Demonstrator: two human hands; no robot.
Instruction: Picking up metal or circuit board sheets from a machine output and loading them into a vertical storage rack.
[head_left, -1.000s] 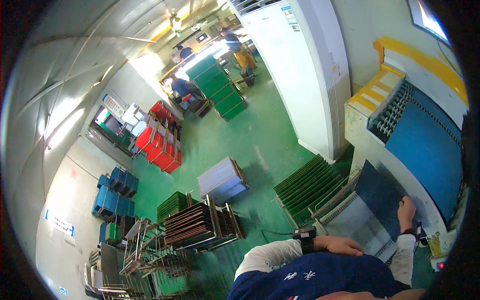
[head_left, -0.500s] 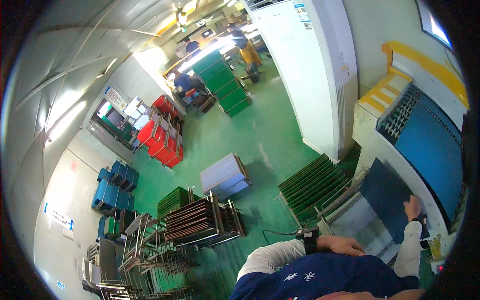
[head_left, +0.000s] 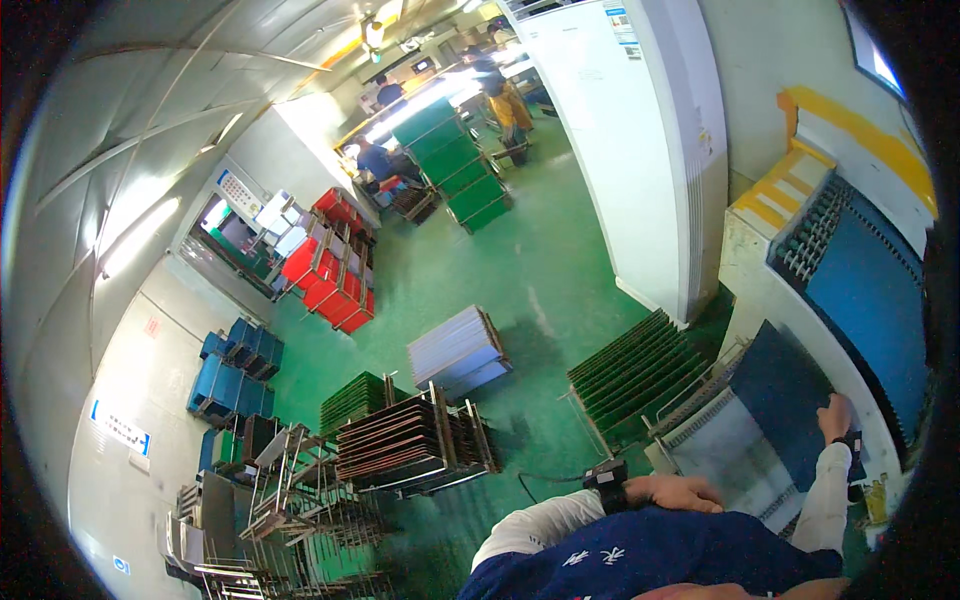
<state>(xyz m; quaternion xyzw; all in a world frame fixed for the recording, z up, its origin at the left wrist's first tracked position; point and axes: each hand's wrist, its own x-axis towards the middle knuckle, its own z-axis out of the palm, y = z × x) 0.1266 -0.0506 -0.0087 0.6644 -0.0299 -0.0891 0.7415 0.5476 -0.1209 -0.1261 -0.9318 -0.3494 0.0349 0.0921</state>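
Observation:
My right hand [head_left: 833, 416] is closed at the right edge of a dark blue flat panel [head_left: 780, 395], its fingers bent against that edge. The panel lies tilted over a pale grey sheet or surface [head_left: 722, 440] bordered by toothed strips. My left hand [head_left: 675, 492] rests in front of my body, palm down, near the lower end of the grey surface. Its fingers are loosely stretched, partly hidden by my blue garment, and nothing shows in them. Black bands with small devices sit on both wrists.
At right stands a machine [head_left: 745, 255] with rollers and a blue bed [head_left: 865, 300]. A rack of green panels [head_left: 635, 375] is left of the grey surface. Farther left are a rack of dark panels [head_left: 395, 440], a white stack [head_left: 460, 350] and metal racks [head_left: 290, 490]. People work at the back.
The whole view has shifted slightly, with the room's things a little farther right. My right hand stays at the dark panel's edge, and my left hand stays before my body.

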